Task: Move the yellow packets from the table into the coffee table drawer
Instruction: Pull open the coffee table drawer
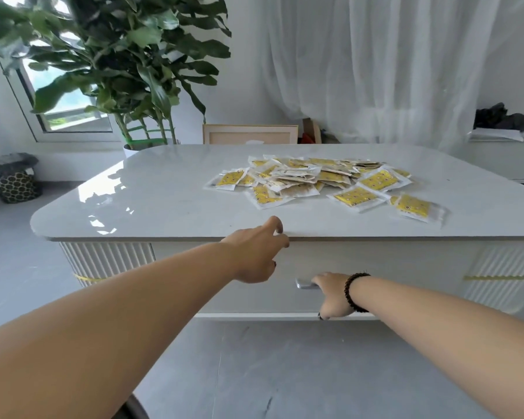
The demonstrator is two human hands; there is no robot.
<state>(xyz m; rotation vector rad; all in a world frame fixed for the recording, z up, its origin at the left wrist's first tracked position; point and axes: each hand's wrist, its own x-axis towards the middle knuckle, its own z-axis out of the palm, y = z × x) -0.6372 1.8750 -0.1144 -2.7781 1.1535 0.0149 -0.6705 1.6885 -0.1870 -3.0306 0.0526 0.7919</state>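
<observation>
R hand (333,294) curls round drawer handle (306,284) at 6 o'clock, prob. to pull the drawer (375,276), which looks closed. L hand (254,255) on table (164,189) edge, fingers loose, bracing. Yellow packets (318,179) piled at 1 o'clock, untouched.

One view only, worn on your head, wide-angle, edges bowed. You face forward and tilted down across the bench (170,189), its near edge crossing mid-frame, close enough that both forearms reach it. Drawer front (224,282) sits just below centre. Yellow packets (315,179) lie at about 1 o'clock, farther back on the top. Plant (118,62) at 11 o'clock, curtain (390,65) at 1 o'clock, floor (285,373) at 6. No second view to overlap.
</observation>
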